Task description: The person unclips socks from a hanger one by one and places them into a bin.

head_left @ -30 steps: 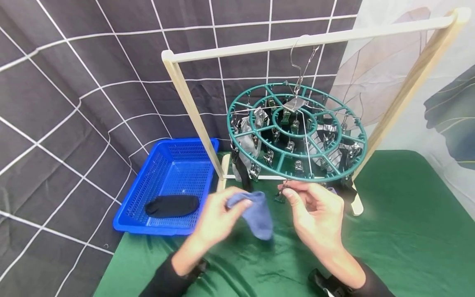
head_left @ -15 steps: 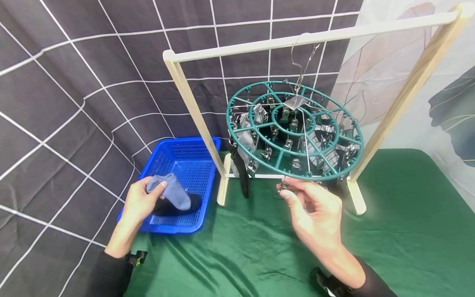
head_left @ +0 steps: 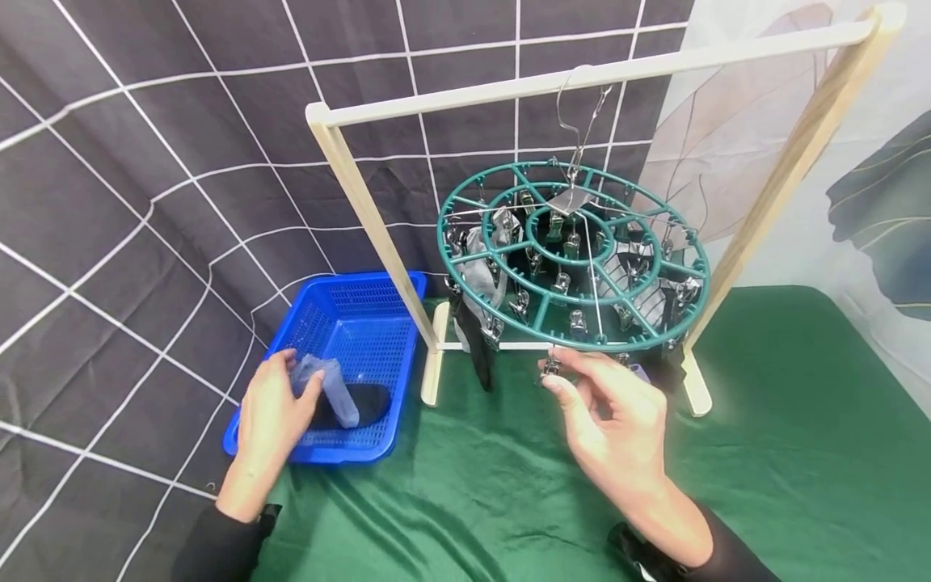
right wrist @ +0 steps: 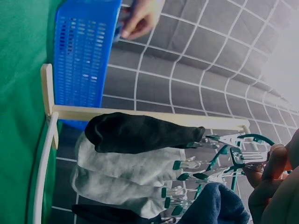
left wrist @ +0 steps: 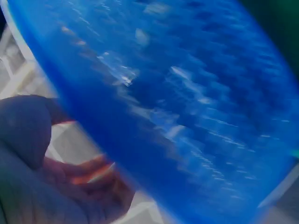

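Note:
My left hand (head_left: 272, 404) is over the near-left side of a blue plastic basket (head_left: 349, 457), its thumb and fingers spread apart. A blue sock (head_left: 339, 396), blurred, drops from between them over a black sock (head_left: 372, 402) in the basket. In the left wrist view nothing shows between the thumb and the fingers (left wrist: 88, 172). With thumb and fingertips, my right hand (head_left: 618, 416) pinches a metal clip (head_left: 550, 368) at the near edge of the round green clip hanger (head_left: 541, 311).
A wooden stand (head_left: 374, 234) carries the hanger from its top bar. Below the ring hang a black sock (right wrist: 140, 133), grey socks (right wrist: 131, 163) and a dark blue sock (right wrist: 215, 205). A green cloth (head_left: 465, 485) covers the table; a gridded curtain (head_left: 131, 323) stands behind.
My left hand has carried the blue sock leftward from near the hanger to over the basket, and its fingers have now parted from it. My right hand has stayed at the clip.

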Demonstrator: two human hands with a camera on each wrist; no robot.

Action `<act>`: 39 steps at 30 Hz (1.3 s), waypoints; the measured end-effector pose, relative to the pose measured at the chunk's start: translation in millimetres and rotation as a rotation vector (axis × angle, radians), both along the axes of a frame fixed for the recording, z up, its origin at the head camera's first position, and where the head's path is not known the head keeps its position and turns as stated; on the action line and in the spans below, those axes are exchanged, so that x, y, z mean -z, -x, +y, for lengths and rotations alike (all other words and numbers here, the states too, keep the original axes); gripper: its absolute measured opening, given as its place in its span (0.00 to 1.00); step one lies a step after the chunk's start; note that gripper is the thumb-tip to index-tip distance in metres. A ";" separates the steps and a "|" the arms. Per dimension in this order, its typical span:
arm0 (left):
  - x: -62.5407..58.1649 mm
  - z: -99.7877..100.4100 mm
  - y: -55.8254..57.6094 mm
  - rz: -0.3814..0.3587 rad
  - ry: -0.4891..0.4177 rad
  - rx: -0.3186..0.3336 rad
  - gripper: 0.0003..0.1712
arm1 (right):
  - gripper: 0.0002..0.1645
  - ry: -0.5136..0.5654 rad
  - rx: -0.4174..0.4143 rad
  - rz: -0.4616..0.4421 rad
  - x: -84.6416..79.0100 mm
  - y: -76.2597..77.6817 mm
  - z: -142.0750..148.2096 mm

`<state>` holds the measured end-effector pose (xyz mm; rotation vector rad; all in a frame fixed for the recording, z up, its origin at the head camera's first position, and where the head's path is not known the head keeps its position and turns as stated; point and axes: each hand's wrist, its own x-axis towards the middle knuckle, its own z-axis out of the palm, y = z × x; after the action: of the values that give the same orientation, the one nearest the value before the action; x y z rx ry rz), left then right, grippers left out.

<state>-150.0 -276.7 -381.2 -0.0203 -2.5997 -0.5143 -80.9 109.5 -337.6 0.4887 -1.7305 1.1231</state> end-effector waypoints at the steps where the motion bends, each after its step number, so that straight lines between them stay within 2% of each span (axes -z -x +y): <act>1: -4.9 9.2 -1.0 0.065 0.011 0.028 0.28 | 0.18 -0.003 0.001 0.009 -0.6 0.0 -0.4; 4: -25.5 46.0 -8.0 0.286 0.035 0.201 0.23 | 0.18 -0.015 0.008 0.027 -2.3 -0.6 -1.5; 10: -91.6 147.8 -40.0 0.729 0.045 0.709 0.13 | 0.18 -0.034 -0.004 0.038 -4.5 -1.8 -1.6; 12: -111.2 175.6 -49.7 0.828 0.070 0.819 0.12 | 0.18 -0.039 -0.008 0.040 -4.8 -1.3 -0.7; 14: -123.9 195.8 -55.3 0.866 0.102 0.876 0.11 | 0.17 -0.047 -0.004 0.041 -5.0 -0.6 0.4; 17: -131.5 214.4 -57.3 0.839 0.154 0.876 0.13 | 0.18 -0.058 0.007 0.031 -4.7 -0.4 1.2; 22: -128.5 226.1 -51.8 0.768 0.229 0.811 0.13 | 0.18 -0.066 -0.012 0.025 -4.7 -1.7 -0.3; 25: -125.3 225.9 -47.4 0.765 0.243 0.798 0.12 | 0.18 -0.091 -0.018 0.029 -5.5 -2.7 -0.9; 30: -123.3 223.1 -42.3 0.770 0.248 0.779 0.10 | 0.15 -0.184 0.025 0.075 -8.3 -3.0 2.0; 39: -120.5 219.8 -37.7 0.675 0.226 0.795 0.10 | 0.11 -0.215 -0.004 0.091 -15.2 -8.0 2.4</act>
<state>-112.2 -56.9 -260.8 -1.1256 -1.8810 -0.3705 -72.9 111.9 -322.4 0.6651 -1.7787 0.9072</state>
